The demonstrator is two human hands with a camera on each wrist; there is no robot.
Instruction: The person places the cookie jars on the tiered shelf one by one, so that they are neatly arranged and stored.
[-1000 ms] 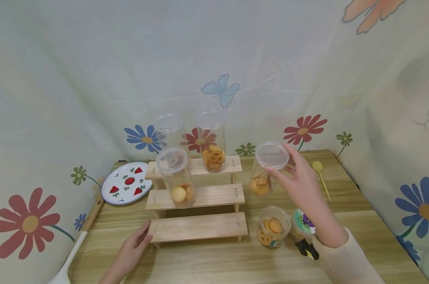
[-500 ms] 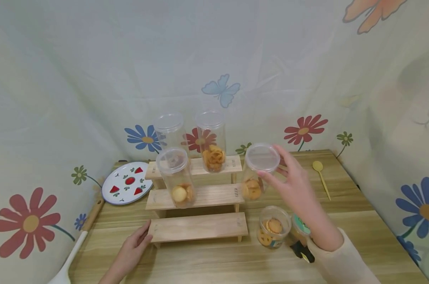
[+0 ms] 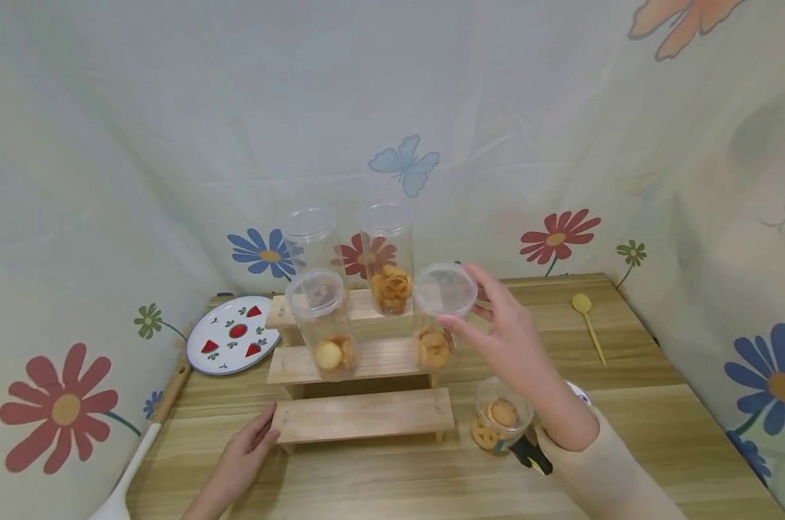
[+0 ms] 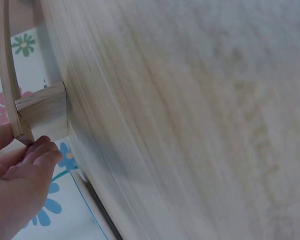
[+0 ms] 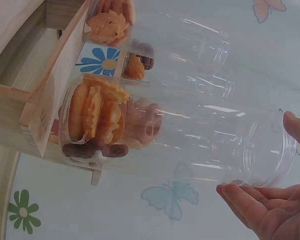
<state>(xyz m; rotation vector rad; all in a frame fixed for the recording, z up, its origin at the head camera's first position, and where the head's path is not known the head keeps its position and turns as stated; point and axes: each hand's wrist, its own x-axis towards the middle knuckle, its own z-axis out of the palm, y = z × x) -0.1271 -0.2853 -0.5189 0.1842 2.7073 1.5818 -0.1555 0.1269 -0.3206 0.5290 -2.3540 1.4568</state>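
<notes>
A clear lidded jar (image 3: 434, 350) with cookies in its bottom is gripped by my right hand (image 3: 509, 336), thumb and fingers around its lid end. It is at the right end of the middle step of the three-step wooden stand (image 3: 366, 417). In the right wrist view, cookies (image 5: 97, 112) and dark pieces (image 5: 95, 149) show inside, with the jar's base close by the step edge. My left hand (image 3: 243, 449) holds the left end of the lowest step; in the left wrist view thumb and fingers (image 4: 37, 155) pinch its corner.
Another cookie jar (image 3: 321, 325) stands at the middle step's left. Two tall jars (image 3: 390, 260) occupy the top step. An uncovered cookie tub (image 3: 501, 415) sits right of the stand, near my forearm. A patterned plate (image 3: 226, 347), yellow spoon (image 3: 587, 325) and white-headed utensil (image 3: 128, 469) lie around.
My right hand has carried the jar leftward, from beside the stand to the right end of the middle step. My left hand stays at the lowest step.
</notes>
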